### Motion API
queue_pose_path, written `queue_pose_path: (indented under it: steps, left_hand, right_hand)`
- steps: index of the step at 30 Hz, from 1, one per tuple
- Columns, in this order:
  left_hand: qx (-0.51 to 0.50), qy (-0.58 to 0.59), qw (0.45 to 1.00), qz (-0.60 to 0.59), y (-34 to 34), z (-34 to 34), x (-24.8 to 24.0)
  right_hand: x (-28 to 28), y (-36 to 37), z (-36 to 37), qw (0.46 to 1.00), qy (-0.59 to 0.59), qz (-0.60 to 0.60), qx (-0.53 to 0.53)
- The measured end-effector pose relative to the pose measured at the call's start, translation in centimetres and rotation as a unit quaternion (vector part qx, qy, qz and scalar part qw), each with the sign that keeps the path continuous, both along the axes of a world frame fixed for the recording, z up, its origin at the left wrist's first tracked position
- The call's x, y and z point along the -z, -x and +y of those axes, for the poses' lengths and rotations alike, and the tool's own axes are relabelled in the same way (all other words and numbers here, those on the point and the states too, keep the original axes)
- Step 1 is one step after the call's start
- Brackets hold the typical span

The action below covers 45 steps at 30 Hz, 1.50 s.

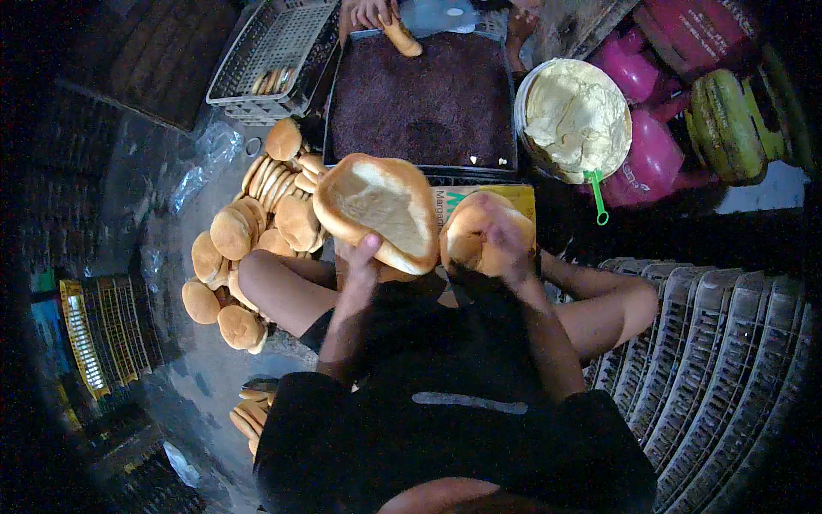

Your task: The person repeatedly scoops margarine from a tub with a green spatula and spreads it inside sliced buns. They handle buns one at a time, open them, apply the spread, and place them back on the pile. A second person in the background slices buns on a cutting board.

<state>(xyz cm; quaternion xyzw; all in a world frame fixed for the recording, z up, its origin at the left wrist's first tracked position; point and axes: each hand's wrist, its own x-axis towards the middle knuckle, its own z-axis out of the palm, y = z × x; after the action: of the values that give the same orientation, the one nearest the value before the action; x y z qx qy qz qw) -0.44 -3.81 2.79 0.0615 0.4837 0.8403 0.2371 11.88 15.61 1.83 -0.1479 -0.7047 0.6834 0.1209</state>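
In front of my body I hold a large oval bread half (377, 210), its pale hollowed cut face tipped up and brown crust around the rim. My left hand (361, 265) is closed on its lower edge, thumb over the rim. Just to the right is another piece of bread (467, 236), brown-crusted, with a darker dent near its lower side. My right hand (511, 248) grips that piece at its right side; the fingers are smeared by motion. Beneath both pieces lies a printed cardboard box (524, 199), partly hidden.
A tray of dark purple-brown crumbs (419, 103) stands ahead; another person's hand (370, 13) holds a bun (401, 38) over it. At right are a cream tub (578, 116), a green-handled tool (598, 199) and gas cylinders (655, 158). Buns (231, 233) lie left; crates (711, 334) right.
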Motion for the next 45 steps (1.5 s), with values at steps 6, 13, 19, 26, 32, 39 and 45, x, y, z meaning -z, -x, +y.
queue_pose_path:
  steps: [6, 13, 19, 26, 32, 39, 45]
  left_hand:
    - [-0.049, -0.056, 0.997, 0.01, -4.3, 3.1, -0.8]
    - [0.039, 0.029, 0.927, 0.371, -2.2, 4.0, -4.8]
    - [0.021, -0.058, 0.956, 0.287, -3.8, 5.1, -7.1]
    - [0.047, -0.033, 0.928, 0.368, -3.9, 5.6, -6.8]
    - [0.072, 0.071, 0.902, 0.42, -3.4, 5.3, -5.8]
    - [0.076, -0.025, 0.96, -0.27, -5.8, 5.0, -5.8]
    - [0.247, -0.523, 0.728, -0.368, -6.1, 3.8, -1.4]
  right_hand:
    - [-2.5, 2.9, -7.3, 0.859, 0.427, 0.277, 0.065]
    - [-7.6, 2.5, -5.2, 0.899, 0.26, 0.346, 0.074]
    - [-8.8, 1.8, -6.1, 0.968, 0.074, 0.224, 0.09]
    - [-9.7, 2.0, -5.6, 0.955, -0.136, 0.254, 0.071]
    - [-10.4, 1.4, -6.6, 0.967, -0.151, 0.179, 0.102]
    - [-9.1, 1.6, -6.2, 0.976, 0.036, 0.173, 0.129]
    - [-7.2, -1.0, 0.5, 0.933, -0.325, 0.078, 0.134]
